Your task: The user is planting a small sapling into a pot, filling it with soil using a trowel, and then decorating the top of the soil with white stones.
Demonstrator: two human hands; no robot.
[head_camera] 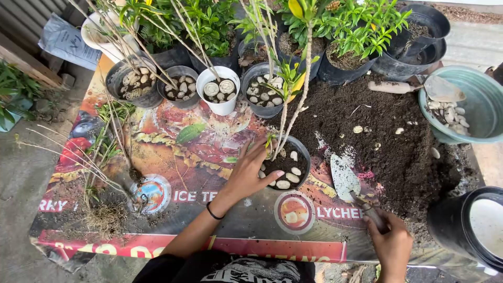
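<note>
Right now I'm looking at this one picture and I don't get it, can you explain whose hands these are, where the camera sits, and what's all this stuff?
There is no machine here. A person wears a camera on the head, so the single picture looks down at that person's own two bare hands.

The left hand rests on the rim and soil of a small dark pot that holds a thin-stemmed young plant and pale pebbles. The right hand holds a metal trowel by its handle, blade lying beside that pot.

They work over a printed plastic banner spread as a mat. On it lie a heap of dark soil, a row of small pots topped with pebbles, and loose bare-rooted seedlings at the left. A green basin with pebbles and a second trowel sits at the right.
</note>
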